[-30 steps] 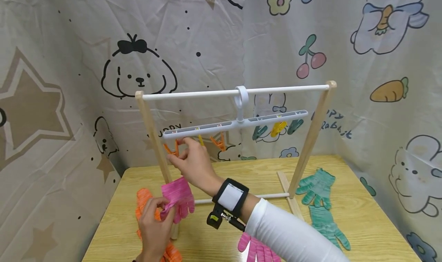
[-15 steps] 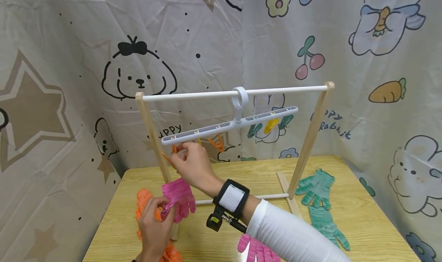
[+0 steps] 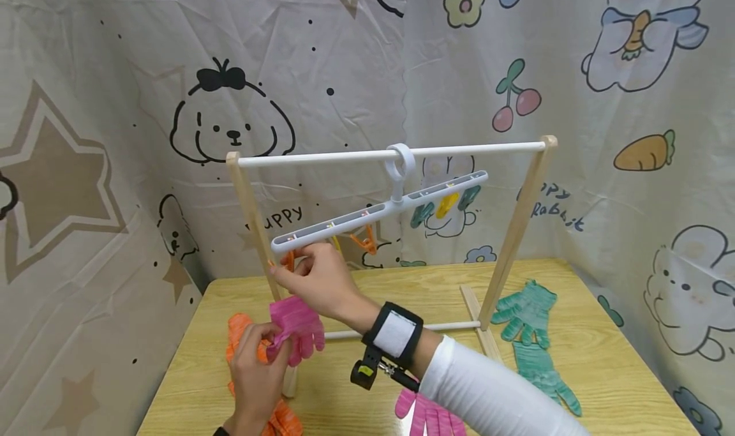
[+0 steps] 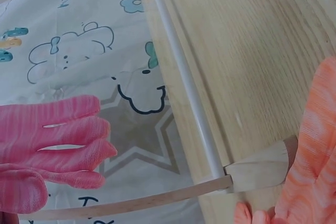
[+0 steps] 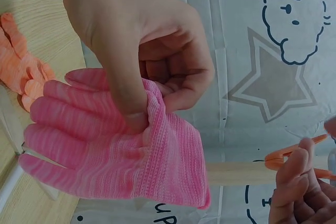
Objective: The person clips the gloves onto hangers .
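Pinching clip [image 3: 290,260] and pink glove [image 3: 298,326], hands [image 3: 258,372] [image 3: 326,283] hover over yellow table [image 3: 425,295] beside printed curtain [image 3: 362,59].

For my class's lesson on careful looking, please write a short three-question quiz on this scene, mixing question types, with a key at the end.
1. Multiple choice: what colour is the glove pinched by the left grip?
a) green
b) orange
c) pink

2. True or false: in the head view, the hanger is tilted, with its left end lower than its right.

3. Count: in the head view, how many clips hang from the right half of that bar?

Key
1: c, pink.
2: True.
3: Three; one yellow between two green.
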`<state>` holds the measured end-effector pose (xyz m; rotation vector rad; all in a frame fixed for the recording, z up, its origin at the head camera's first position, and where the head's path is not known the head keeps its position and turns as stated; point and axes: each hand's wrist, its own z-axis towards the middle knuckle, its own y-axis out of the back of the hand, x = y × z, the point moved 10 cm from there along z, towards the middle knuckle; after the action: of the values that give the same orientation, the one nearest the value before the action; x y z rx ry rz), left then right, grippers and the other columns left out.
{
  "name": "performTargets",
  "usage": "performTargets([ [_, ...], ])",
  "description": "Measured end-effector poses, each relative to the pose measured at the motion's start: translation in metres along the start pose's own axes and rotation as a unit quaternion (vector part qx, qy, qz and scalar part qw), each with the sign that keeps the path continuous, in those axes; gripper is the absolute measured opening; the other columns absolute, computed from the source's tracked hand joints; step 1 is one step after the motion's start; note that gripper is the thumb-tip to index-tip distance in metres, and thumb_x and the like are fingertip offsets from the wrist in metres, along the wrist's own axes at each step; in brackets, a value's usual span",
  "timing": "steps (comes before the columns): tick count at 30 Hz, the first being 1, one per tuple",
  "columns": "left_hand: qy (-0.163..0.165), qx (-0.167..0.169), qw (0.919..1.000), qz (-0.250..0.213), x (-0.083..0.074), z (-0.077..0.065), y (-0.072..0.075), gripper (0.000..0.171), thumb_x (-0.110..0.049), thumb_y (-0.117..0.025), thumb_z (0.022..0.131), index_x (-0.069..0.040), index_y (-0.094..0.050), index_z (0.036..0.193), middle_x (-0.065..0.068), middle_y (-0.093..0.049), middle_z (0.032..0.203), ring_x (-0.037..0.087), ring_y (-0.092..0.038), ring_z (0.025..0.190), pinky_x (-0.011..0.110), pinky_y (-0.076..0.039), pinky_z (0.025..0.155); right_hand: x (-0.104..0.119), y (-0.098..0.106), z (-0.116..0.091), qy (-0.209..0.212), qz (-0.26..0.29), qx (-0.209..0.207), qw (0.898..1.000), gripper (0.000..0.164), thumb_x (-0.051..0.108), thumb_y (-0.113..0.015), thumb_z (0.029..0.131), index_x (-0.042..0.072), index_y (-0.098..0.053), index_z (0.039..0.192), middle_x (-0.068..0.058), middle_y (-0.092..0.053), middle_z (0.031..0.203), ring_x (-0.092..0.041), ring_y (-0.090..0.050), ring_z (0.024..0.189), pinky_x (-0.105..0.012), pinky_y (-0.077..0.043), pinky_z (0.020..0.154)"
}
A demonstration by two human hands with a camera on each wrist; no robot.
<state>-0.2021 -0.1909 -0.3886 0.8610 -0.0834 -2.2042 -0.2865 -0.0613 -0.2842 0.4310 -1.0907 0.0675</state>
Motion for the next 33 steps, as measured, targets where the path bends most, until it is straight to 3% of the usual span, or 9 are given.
performTargets([
  [8, -0.013, 0.008, 0.9999, 0.004, -0.005, 0.001, 0.000, 0.031, 0.018, -0.079, 0.068, -0.002, -0.065, 0.087, 0.003, -0.059, 0.082, 0.001, -0.048, 0.077, 0.011, -0.040, 0.070, 0.004, 0.000, -0.003, 0.010, 0.008, 0.004, 1.000, 0.017, 0.018, -0.081, 0.086, 0.008, -0.067, 0.087, 0.002, -0.051, 0.053, -0.002, -0.042, 0.042, -0.019, -0.027, 0.040],
  [15, -0.031, 0.007, 0.9994, -0.009, -0.012, 0.002, 0.002, 0.034, 0.019, -0.081, 0.065, 0.000, -0.065, 0.088, 0.005, -0.060, 0.084, 0.000, -0.050, 0.079, 0.010, -0.042, 0.072, 0.008, 0.004, -0.004, 0.011, -0.032, 0.007, 0.999, 0.014, 0.016, -0.077, 0.089, 0.004, -0.071, 0.085, 0.002, -0.050, 0.053, -0.001, -0.041, 0.045, -0.017, -0.026, 0.042],
  [25, -0.054, 0.003, 0.9976, -0.042, -0.017, 0.003, 0.012, 0.032, 0.020, -0.077, 0.066, 0.003, -0.066, 0.090, 0.012, -0.061, 0.084, 0.001, -0.049, 0.077, 0.011, -0.042, 0.066, 0.011, 0.008, -0.003, 0.026, -0.036, 0.043, 0.998, 0.023, 0.017, -0.068, 0.094, 0.004, -0.069, 0.075, 0.004, -0.045, 0.049, -0.003, -0.034, 0.044, -0.018, -0.024, 0.043],
  [29, -0.079, -0.003, 0.9956, -0.050, -0.021, 0.003, 0.014, 0.025, 0.015, -0.076, 0.070, 0.003, -0.067, 0.090, 0.011, -0.063, 0.085, 0.001, -0.050, 0.078, 0.012, -0.044, 0.065, 0.008, 0.010, -0.003, 0.025, -0.045, 0.054, 0.997, 0.024, 0.019, -0.065, 0.096, 0.007, -0.071, 0.076, 0.001, -0.052, 0.050, -0.003, -0.033, 0.044, -0.019, -0.023, 0.043],
  [33, -0.090, -0.007, 0.9942, -0.060, -0.023, 0.003, 0.015, 0.010, -0.001, -0.075, 0.084, 0.002, -0.067, 0.090, 0.011, -0.063, 0.086, 0.001, -0.051, 0.079, 0.013, -0.044, 0.066, 0.008, 0.009, -0.003, 0.031, -0.045, 0.069, 0.996, 0.026, 0.018, -0.061, 0.098, 0.008, -0.073, 0.078, -0.004, -0.066, 0.061, -0.004, -0.034, 0.045, -0.019, -0.024, 0.044],
])
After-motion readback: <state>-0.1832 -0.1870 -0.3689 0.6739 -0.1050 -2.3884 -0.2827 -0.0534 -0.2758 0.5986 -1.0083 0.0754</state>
